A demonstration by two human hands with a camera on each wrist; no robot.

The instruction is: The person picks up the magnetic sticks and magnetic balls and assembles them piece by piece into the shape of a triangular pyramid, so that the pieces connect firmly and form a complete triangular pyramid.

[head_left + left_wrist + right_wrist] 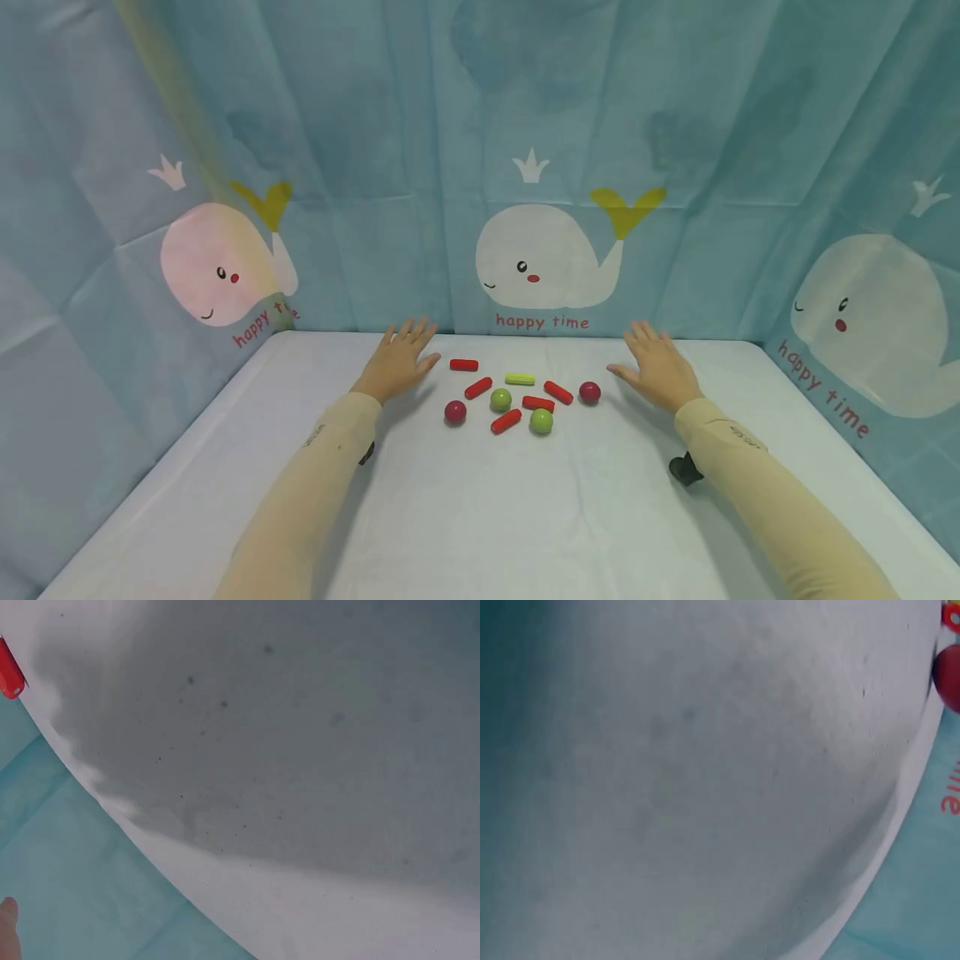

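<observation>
So far both hands, the left hand [397, 360] and the right hand [658, 368], are lying flat and holding nothing, with the little toys [517, 400] sitting untouched on the desk [480, 517].

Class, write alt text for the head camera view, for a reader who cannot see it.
Two open hands, the left hand and the right hand, rest flat on a white table either side of a small cluster of toy pieces: five red sticks, one green stick, two dark red balls and two green balls. Behind hangs a blue curtain printed with white whales.
</observation>
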